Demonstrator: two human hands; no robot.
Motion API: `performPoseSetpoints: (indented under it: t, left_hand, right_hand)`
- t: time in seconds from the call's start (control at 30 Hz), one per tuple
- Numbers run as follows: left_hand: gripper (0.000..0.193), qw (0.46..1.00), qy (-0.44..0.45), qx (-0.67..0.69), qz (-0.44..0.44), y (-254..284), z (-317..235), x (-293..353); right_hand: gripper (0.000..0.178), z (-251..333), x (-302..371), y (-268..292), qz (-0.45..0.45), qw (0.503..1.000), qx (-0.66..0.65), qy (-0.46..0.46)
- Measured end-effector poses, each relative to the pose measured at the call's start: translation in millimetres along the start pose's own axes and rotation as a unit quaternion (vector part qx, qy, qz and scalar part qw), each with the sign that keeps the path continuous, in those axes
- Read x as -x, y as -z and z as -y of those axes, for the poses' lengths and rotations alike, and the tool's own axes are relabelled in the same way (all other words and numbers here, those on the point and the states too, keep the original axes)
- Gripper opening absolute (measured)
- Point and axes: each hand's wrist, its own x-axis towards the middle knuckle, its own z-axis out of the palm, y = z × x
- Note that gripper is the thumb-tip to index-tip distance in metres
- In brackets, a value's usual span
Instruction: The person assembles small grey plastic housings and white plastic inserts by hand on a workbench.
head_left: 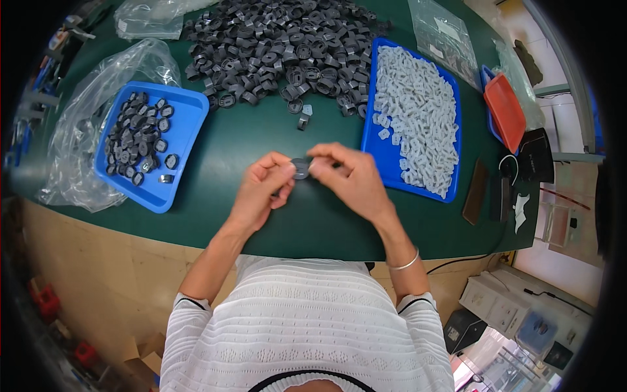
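I am pinching the small dark round part between my left hand and my right hand, holding it above the green table, its flat face turning up, both thumbs equally near
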Motion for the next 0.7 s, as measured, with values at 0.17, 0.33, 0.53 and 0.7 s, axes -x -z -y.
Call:
performPoseSetpoints:
  t: [0.17, 0.33, 0.53, 0.7]
  left_hand:
    - [0.021, 0.995, -0.015, 0.102, 0.006, 8, -25, -6]
    - [0.018, 0.996, -0.013, -0.083, -0.027, 19, -28, -31]
    - [0.029, 0.792, -0.26, -0.547, -0.082, -1, -31, -63]
    - [0.028, 0.74, -0.304, -0.596, -0.07, -4, -17, -77]
  right_hand:
    - [0.016, -11, -61, 21, -0.064, 0.946, 0.266, 0.176]
    - [0.016, -24, -89, 12, 0.015, 0.906, 0.408, 0.114]
    - [0.016, -31, -83, 25, -0.032, 0.943, 0.302, 0.138]
    - [0.014, -16, -44, 43, -0.016, 0.962, -0.231, -0.145]
